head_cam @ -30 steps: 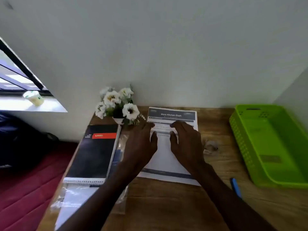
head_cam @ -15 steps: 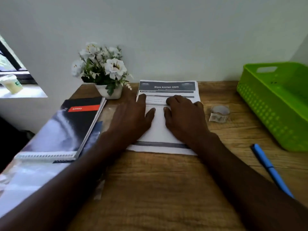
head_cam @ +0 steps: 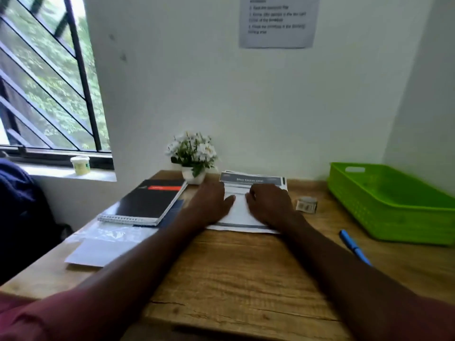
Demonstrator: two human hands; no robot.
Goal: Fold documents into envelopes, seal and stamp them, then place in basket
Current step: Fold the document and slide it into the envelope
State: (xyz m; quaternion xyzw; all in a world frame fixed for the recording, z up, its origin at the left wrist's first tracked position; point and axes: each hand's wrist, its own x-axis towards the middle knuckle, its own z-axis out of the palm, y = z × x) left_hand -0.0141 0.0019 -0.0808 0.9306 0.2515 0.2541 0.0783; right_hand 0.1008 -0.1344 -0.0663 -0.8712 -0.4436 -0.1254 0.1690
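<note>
A small stack of printed documents [head_cam: 240, 210] with a dark header band lies flat at the back middle of the wooden desk [head_cam: 241, 274]. My left hand [head_cam: 211, 203] rests palm down on its left side. On the right side lies my right hand [head_cam: 269, 205], also flat, fingers spread. A green plastic basket [head_cam: 394, 212] stands at the right, with nothing visible in it. White envelopes in a clear plastic sleeve [head_cam: 98, 247] lie at the left front. A small roll of stamps or tape [head_cam: 306, 205] sits just right of the documents.
A black spiral notebook [head_cam: 147, 203] lies left of the documents, with a white flower pot [head_cam: 193, 158] behind it. A blue pen [head_cam: 354, 247] lies near the basket. An instruction sheet [head_cam: 277, 20] hangs on the wall; a barred window [head_cam: 46, 77] is at left.
The view has tilted up and pulled back, bringing the window and the wall sheet into sight. Both hands stay flat on the documents in about the same place.
</note>
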